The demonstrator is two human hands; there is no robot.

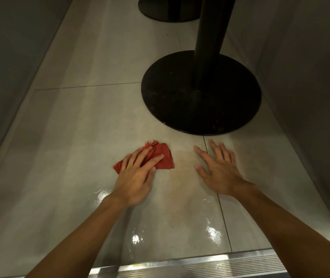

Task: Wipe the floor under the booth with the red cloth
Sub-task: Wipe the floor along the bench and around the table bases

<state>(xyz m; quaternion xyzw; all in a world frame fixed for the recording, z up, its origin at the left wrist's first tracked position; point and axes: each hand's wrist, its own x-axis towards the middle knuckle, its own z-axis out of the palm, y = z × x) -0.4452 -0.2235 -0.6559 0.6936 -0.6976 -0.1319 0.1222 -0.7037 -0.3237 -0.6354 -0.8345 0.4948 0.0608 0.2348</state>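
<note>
My left hand (pixel 135 177) presses flat, fingers spread, on the soft, limp red cloth (pixel 161 156) just short of the black table base (pixel 180 109), my right hand (pixel 220 169) splayed empty beside it, floor (pixel 69 137) probably wet, so I'd bunch its middle.

The floor (pixel 91 121) is smooth pale tile. It looks wet and shiny at 6 o'clock, and duller toward 12 o'clock. The red cloth (pixel 163 157) is soft, crinkled fabric with a frayed edge, not shiny at all. The round table base (pixel 180 109) at 1 o'clock looks like dark metal, matt and a bit speckled. A ribbed metal strip (pixel 180 266) at 6 o'clock gleams silver.
</note>
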